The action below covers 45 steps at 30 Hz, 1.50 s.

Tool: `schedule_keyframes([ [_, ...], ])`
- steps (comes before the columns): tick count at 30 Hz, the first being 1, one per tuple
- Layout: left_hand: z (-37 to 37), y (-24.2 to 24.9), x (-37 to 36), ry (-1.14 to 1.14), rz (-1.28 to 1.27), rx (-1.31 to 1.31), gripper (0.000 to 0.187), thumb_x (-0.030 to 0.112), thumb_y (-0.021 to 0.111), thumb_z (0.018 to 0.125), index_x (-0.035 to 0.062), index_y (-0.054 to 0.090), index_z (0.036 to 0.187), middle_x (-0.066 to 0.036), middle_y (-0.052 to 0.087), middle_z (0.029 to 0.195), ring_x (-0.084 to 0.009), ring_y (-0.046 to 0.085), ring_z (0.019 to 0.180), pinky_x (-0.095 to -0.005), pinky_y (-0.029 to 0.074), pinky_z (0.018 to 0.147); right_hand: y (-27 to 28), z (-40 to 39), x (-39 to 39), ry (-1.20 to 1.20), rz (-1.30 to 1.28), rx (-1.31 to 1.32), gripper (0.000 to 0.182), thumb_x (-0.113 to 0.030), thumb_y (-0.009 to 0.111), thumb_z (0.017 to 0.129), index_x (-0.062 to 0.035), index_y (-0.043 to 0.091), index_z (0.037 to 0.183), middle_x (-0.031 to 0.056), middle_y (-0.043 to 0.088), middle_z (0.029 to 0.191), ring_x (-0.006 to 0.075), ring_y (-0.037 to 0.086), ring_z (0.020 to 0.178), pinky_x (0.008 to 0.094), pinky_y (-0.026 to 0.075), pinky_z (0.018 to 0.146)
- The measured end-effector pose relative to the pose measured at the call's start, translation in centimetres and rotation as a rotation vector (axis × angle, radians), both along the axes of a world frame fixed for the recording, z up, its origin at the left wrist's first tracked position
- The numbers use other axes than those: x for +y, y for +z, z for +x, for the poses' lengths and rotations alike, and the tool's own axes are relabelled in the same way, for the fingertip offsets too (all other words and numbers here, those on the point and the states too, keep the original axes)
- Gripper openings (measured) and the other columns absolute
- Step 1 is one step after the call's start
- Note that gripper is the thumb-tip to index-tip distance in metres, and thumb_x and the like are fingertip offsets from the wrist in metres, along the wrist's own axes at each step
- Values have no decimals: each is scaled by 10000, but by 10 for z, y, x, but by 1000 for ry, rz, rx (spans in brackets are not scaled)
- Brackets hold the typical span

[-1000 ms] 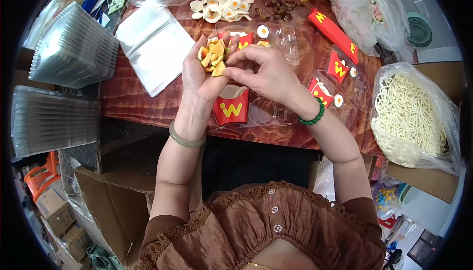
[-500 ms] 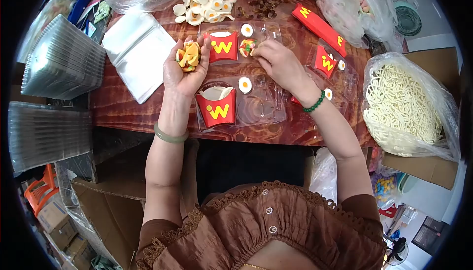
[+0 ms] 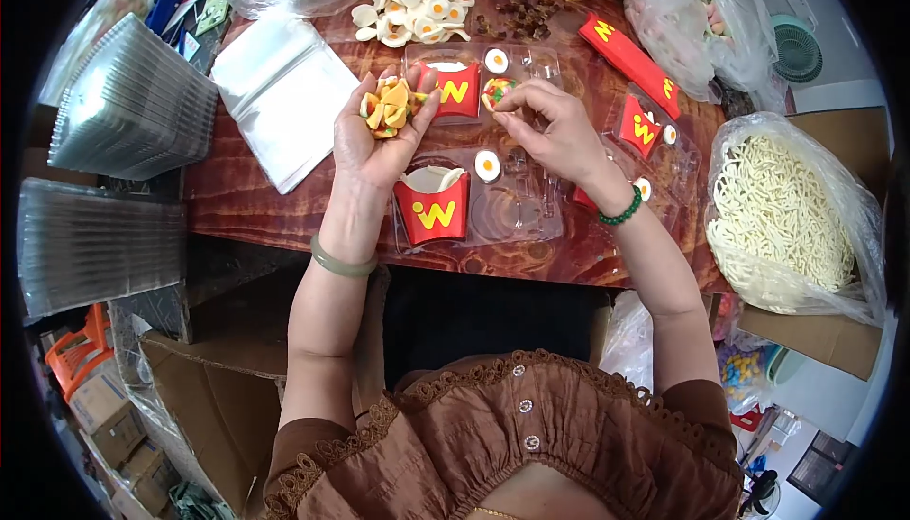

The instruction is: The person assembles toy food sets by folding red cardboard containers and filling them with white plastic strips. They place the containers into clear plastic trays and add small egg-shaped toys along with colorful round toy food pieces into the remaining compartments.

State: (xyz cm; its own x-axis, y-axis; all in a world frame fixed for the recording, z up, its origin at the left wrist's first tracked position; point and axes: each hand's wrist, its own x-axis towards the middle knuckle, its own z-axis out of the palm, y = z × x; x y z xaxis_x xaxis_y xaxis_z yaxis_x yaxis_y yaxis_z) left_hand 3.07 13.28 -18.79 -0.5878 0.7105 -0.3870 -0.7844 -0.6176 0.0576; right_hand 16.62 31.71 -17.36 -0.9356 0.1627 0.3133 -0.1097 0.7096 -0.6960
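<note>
Our left hand [image 3: 370,152] cups yellow pieces [image 3: 391,108].
Our right hand [image 3: 557,133] touches a colorful round piece [image 3: 493,93]; we cannot tell whether it grips.

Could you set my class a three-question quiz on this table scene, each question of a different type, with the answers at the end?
1. Multiple choice. What is cupped in the left hand?
A) white noodle-like strands
B) yellow-orange pieces
C) dark brown bits

2. True or false? The arm of the right hand wears a green beaded bracelet.

3. Fill in the missing word. In the clear tray nearest the person's body, the egg-shaped piece lies to the ____ of the red carton, from the person's viewpoint.

Key: 1. B; 2. True; 3. right
</note>
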Motion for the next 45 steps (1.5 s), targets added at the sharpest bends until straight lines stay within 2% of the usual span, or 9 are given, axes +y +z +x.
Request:
schedule_keyframes([
  [5,14,1,13,-120,122,46,314,257,407,970,1,499,1130,-191,572,1108,-319,547,1100,-420,463,941,33,-20,-45,114,-167,70,139,-58,679,781,-27,660,915,56,609,860,129,582,730,243,470,639],
  [9,16,-5,15,-172,242,-39,296,253,423,967,10,520,1108,-194,576,1096,-311,553,1090,-431,475,919,30,-19,-44,161,-87,136,107,-41,668,785,-15,635,884,63,610,860,135,594,770,248,481,674],
  [11,19,5,14,-130,73,-75,296,247,414,972,1,512,1103,-209,565,1113,-346,536,1112,-447,464,951,33,-10,-39,142,-73,156,96,-39,658,801,-12,628,887,57,612,867,122,593,785,241,480,687],
  [17,14,-1,9,-102,103,-90,295,216,402,977,-34,471,1119,-225,530,1168,-373,481,1177,-449,454,980,34,9,6,-127,-711,-403,233,-137,622,889,-30,606,1095,-10,606,840,21,516,687,158,419,579],
  [22,8,-2,4,-111,119,-83,286,206,419,971,-18,469,1142,-225,525,1183,-371,476,1186,-453,452,979,21,14,31,-9,-985,-343,181,-146,611,898,-13,624,1020,-3,606,854,41,544,709,167,446,606],
  [25,6,-3,1,-104,111,-94,284,205,429,967,-3,470,1156,-226,531,1174,-368,490,1170,-451,457,972,12,12,33,-95,-569,-263,146,-85,610,880,-18,625,1009,28,611,851,108,590,758,219,479,668],
  [27,5,-4,1,-107,79,-86,286,203,428,967,-5,469,1160,-227,534,1165,-360,501,1156,-448,461,968,8,10,34,-58,185,-10,149,-9,616,830,-27,624,978,67,609,877,197,609,822,278,489,731],
  [36,3,-3,-1,-83,63,-69,316,205,427,969,-1,459,1206,-223,526,1169,-354,485,1172,-434,459,968,-2,14,43,185,301,196,290,97,656,672,-47,621,922,76,594,948,249,576,902,328,481,776],
  [45,0,-5,-1,-75,76,-83,318,201,419,971,-9,450,1208,-230,515,1182,-371,476,1178,-443,448,982,-4,10,47,106,49,77,217,38,640,759,-54,632,955,57,613,964,180,594,859,259,475,694],
])
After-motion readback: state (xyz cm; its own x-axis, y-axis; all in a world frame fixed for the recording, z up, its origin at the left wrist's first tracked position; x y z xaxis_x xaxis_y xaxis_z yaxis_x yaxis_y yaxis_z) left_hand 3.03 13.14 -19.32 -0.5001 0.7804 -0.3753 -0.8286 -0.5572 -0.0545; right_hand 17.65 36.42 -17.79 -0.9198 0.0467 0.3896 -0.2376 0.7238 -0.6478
